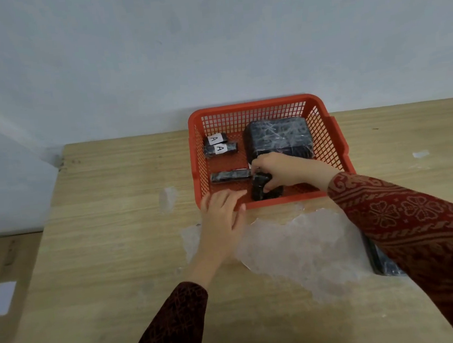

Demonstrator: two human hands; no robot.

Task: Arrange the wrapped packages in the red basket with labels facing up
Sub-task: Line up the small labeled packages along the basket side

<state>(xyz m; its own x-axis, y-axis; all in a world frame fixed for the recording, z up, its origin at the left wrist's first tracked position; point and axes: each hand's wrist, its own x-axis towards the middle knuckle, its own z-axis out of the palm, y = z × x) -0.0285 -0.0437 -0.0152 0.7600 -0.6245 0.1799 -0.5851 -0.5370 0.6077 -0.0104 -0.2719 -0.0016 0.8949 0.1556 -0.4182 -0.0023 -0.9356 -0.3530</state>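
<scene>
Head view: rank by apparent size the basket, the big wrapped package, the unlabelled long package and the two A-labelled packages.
1. Basket
2. Big wrapped package
3. Unlabelled long package
4. Two A-labelled packages: they look alike, and the far one is partly hidden, so they are not ranked apart.

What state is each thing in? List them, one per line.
Red plastic mesh basket: upright on table.
Two small black wrapped packages: white "A" labels up.
Long black wrapped package: flat, no label showing.
Large black wrapped package: flat, no label showing.
Right hand: gripping small black package.
Left hand: open on basket rim.
</scene>
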